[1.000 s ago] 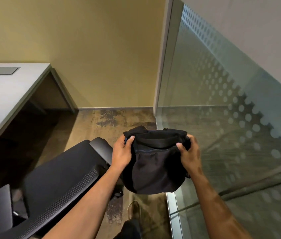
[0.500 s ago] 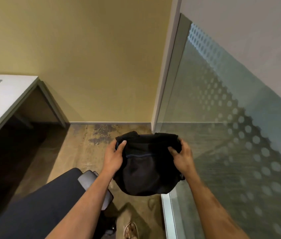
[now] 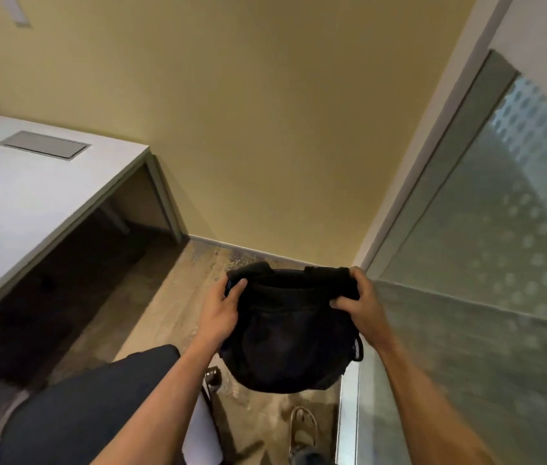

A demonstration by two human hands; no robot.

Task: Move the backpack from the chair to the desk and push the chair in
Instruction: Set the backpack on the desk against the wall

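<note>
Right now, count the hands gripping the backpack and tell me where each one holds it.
2. The left hand grips the backpack at its upper left edge; the right hand grips the upper right edge. The backpack hangs in the air, clear of the chair.

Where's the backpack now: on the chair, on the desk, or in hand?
In hand. Left hand and right hand grip the backpack by its top, hanging over the floor, clear of chair and desk.

The backpack (image 3: pixel 290 333) now hangs clear of the chair (image 3: pixel 91 407), which sits lower and further left than a second ago. The person has turned: more of the desk (image 3: pixel 27 196) and its grey hatch (image 3: pixel 44 145) shows now, and the glass partition (image 3: pixel 487 263) has slid right
</note>
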